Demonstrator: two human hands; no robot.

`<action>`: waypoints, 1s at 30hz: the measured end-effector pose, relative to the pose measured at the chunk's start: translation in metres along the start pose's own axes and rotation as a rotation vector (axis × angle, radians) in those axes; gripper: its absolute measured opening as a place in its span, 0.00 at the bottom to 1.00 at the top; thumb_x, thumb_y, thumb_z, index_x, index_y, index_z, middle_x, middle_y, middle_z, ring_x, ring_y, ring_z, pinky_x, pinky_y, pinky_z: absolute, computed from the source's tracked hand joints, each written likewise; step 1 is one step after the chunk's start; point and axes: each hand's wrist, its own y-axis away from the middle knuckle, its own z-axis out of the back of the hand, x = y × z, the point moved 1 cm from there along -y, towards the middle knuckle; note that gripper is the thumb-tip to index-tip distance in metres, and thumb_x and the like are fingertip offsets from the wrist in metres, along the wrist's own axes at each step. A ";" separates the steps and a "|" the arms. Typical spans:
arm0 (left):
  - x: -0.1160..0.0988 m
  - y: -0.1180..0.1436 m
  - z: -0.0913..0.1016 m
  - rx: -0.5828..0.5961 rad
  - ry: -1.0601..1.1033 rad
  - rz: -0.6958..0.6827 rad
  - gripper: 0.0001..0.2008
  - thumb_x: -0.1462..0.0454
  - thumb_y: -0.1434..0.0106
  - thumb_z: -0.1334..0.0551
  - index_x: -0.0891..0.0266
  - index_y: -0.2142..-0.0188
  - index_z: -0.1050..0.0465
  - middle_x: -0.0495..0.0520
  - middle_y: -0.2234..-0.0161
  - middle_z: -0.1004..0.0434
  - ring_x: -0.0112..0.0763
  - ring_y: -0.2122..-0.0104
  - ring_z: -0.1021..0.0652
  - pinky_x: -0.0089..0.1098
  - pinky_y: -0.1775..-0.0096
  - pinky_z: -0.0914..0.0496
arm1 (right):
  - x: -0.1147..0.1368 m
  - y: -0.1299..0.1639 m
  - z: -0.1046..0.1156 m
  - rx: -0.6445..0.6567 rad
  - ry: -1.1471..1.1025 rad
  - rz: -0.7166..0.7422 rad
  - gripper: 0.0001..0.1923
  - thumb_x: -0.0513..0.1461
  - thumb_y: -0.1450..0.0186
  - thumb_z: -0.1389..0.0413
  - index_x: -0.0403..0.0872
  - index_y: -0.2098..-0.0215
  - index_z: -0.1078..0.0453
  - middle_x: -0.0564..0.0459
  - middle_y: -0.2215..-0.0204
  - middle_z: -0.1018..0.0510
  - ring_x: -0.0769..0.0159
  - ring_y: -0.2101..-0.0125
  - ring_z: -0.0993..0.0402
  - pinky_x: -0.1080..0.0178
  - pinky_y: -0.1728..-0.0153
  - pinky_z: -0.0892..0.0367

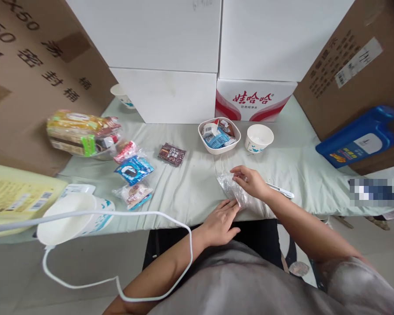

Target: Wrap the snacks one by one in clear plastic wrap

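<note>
A clear plastic bag lies near the front edge of the table covered in pale green cloth. My right hand pinches its far end with fingers closed on the plastic. My left hand lies flat, its fingertips pressing on the near end of the bag. Behind the bag stand a white square bowl filled with small snack packets and a white paper cup.
Loose snack packets lie to the left: a brown one, a blue one, a pink one. A bread bag lies further left, stacked paper cups and a white cable at front left. White and cardboard boxes wall the back; a blue container is on the right.
</note>
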 end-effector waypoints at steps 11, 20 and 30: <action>0.006 -0.001 -0.007 -0.170 0.192 0.118 0.42 0.62 0.41 0.36 0.64 0.33 0.58 0.70 0.38 0.39 0.53 0.38 0.37 0.56 0.41 0.38 | -0.012 -0.036 -0.056 0.032 0.202 0.097 0.09 0.37 0.32 0.49 0.46 0.57 0.29 0.49 0.61 0.21 0.65 0.63 0.25 0.64 0.61 0.33; 0.008 -0.002 -0.013 -0.294 0.277 0.174 0.37 0.65 0.40 0.38 0.64 0.35 0.54 0.68 0.42 0.35 0.51 0.41 0.33 0.57 0.42 0.38 | -0.001 -0.045 -0.070 0.031 0.635 0.159 0.19 0.49 0.33 0.46 0.46 0.51 0.30 0.42 0.55 0.26 0.53 0.55 0.32 0.56 0.58 0.37; 0.006 0.018 0.002 -0.400 0.567 0.163 0.23 0.61 0.35 0.43 0.60 0.42 0.41 0.64 0.43 0.33 0.43 0.43 0.30 0.48 0.41 0.36 | -0.015 -0.035 -0.025 -0.139 -0.087 -0.175 0.13 0.48 0.35 0.48 0.48 0.71 0.37 0.56 0.78 0.30 0.67 0.76 0.35 0.64 0.74 0.37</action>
